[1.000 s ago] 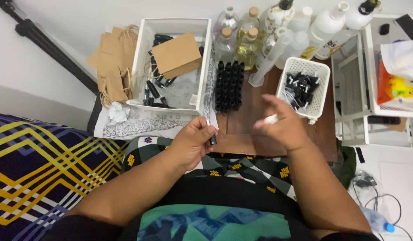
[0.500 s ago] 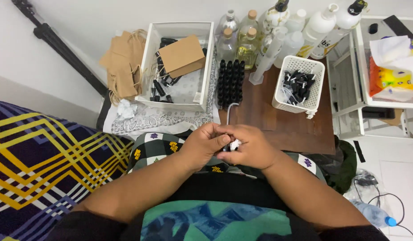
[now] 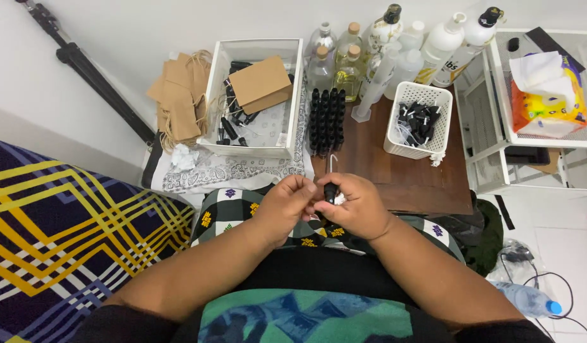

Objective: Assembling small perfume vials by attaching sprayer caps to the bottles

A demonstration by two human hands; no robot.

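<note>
Left hand and right hand, fingers clamped together on a small black bottle off the table's near edge; likely light, stiff, slippery, best gripped around the body.

a brown wooden worktop carries a white perforated basket of black caps and a block of small black bottles. behind stand clear glass bottles and white plastic bottles. a white bin holds a cardboard box. brown paper bags lie left.
</note>
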